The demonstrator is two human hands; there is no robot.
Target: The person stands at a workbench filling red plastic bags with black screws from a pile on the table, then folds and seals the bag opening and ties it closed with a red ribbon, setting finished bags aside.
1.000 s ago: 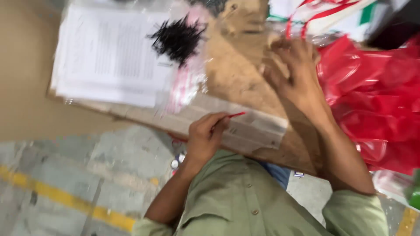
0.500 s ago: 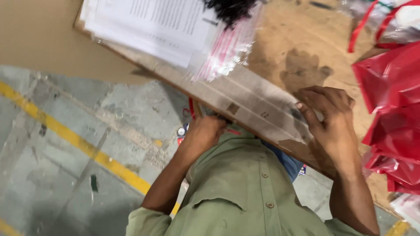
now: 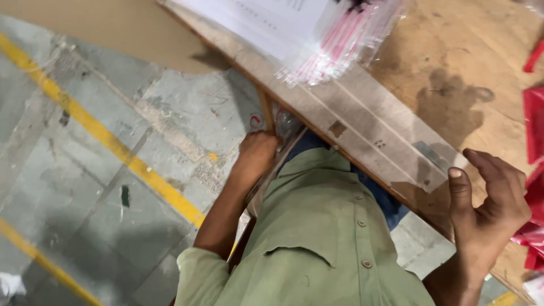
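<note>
Below our worn wooden table (image 3: 453,51), we see the left hand (image 3: 258,153) fisted down at its leg (image 3: 266,110), right hand (image 3: 490,209) loosely curled and empty on top, bagging apparently unfinished.

Worn, matt wooden table (image 3: 453,62); glossy clear plastic bags (image 3: 340,45).

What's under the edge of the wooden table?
The left hand reaches under the worn wooden table, beside a wooden leg and crumpled clear plastic. The tabletop hides anything deeper.
</note>
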